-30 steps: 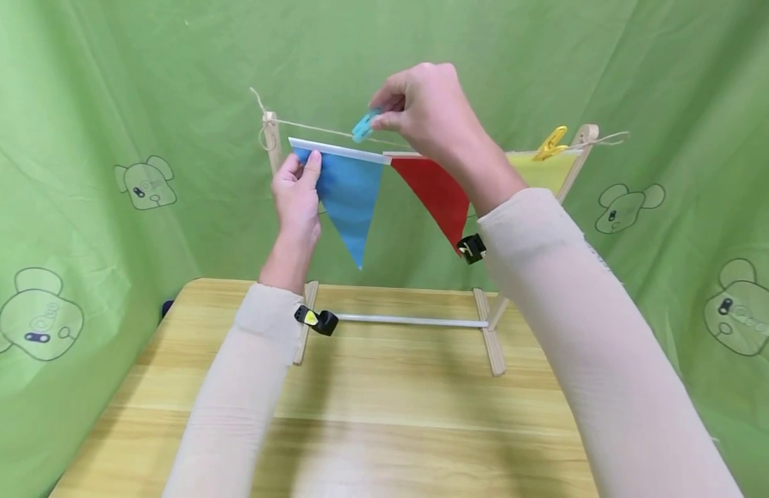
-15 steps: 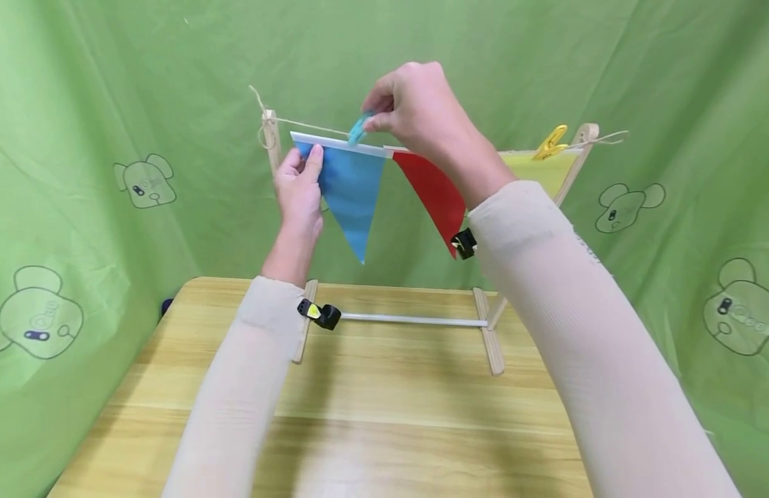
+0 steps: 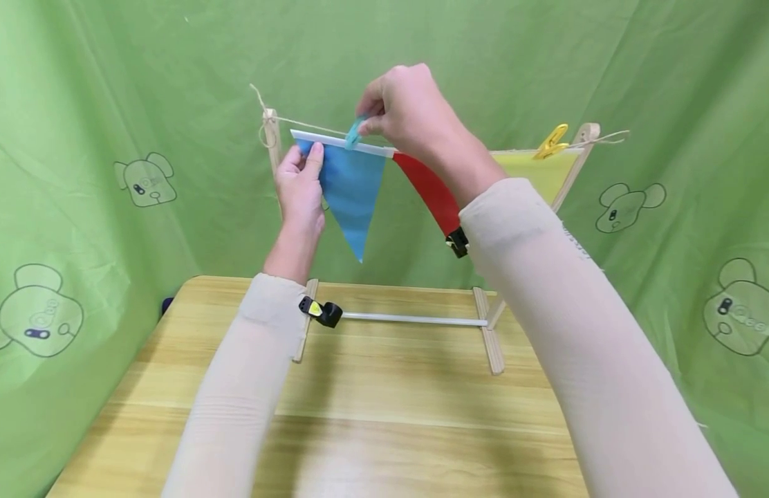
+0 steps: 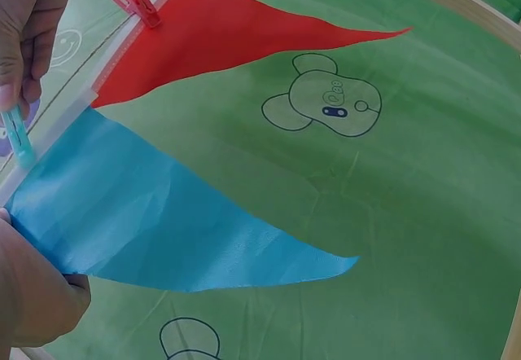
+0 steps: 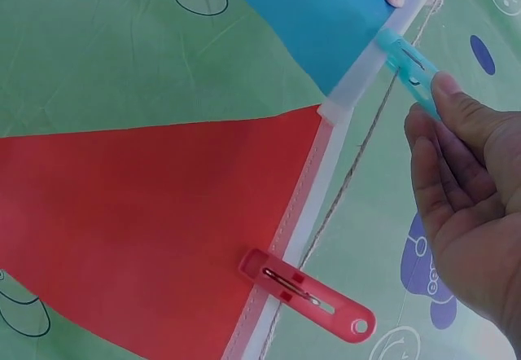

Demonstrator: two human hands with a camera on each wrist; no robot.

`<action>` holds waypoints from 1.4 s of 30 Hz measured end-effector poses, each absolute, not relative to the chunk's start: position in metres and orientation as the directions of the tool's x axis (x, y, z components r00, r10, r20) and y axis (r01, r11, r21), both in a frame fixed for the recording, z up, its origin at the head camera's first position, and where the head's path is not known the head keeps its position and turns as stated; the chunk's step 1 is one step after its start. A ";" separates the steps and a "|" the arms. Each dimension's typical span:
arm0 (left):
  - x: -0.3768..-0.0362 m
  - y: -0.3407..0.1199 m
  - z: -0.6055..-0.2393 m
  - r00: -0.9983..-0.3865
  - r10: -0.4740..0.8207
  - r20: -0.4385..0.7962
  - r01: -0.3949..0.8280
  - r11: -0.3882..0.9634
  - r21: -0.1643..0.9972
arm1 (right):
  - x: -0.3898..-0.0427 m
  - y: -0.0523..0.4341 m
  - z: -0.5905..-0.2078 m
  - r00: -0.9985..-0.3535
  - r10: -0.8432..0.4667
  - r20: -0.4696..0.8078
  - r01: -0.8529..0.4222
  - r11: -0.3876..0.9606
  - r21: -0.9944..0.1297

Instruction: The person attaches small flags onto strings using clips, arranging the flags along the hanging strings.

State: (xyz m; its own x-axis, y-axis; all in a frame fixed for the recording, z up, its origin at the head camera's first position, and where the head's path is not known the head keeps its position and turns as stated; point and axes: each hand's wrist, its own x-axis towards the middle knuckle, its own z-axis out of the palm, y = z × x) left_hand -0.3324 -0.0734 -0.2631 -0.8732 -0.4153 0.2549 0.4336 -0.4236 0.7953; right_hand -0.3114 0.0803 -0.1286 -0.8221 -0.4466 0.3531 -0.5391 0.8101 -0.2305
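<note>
A blue triangular pennant (image 3: 355,187) with a white top band hangs from my left hand (image 3: 300,187), which pinches it near its left corner, thumb in front. My right hand (image 3: 409,114) pinches a light-blue clothespin (image 5: 409,65) between thumb and fingers. The clothespin's tip sits over the white band of the blue pennant, by the twine (image 5: 358,152). Beside it hangs a red pennant (image 5: 163,230), held to the twine by a red clothespin (image 5: 309,295). In the head view my right hand and forearm hide part of the red pennant.
The twine runs between two wooden posts, the left post (image 3: 271,138) and the right post (image 3: 586,138). A yellow pennant (image 3: 540,171) hangs at the right under a yellow clothespin (image 3: 551,142). A white rod (image 3: 415,319) joins the stand's feet on the wooden table (image 3: 384,394).
My right hand has come slightly left and lower, bringing the light-blue clothespin from above the twine onto the blue pennant's band. My left hand has raised the pennant a little towards the twine.
</note>
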 end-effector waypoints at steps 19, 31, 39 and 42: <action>-0.333 -0.073 -0.259 -0.855 -0.450 0.256 0.463 -0.445 0.767 | -0.314 0.078 -0.136 -0.789 -0.481 0.383 -0.579 0.790 -0.201; -0.332 -0.077 -0.261 -0.836 -0.466 0.290 0.493 -0.405 0.770 | -0.314 0.076 -0.139 -0.795 -0.517 0.316 -0.586 0.789 -0.185; -0.332 -0.080 -0.265 -0.810 -0.468 0.352 0.520 -0.297 0.801 | -0.315 0.074 -0.143 -0.792 -0.527 0.307 -0.592 0.786 -0.178; -0.331 -0.081 -0.266 -0.803 -0.462 0.376 0.530 -0.265 0.806 | -0.314 0.073 -0.144 -0.792 -0.527 0.308 -0.590 0.789 -0.169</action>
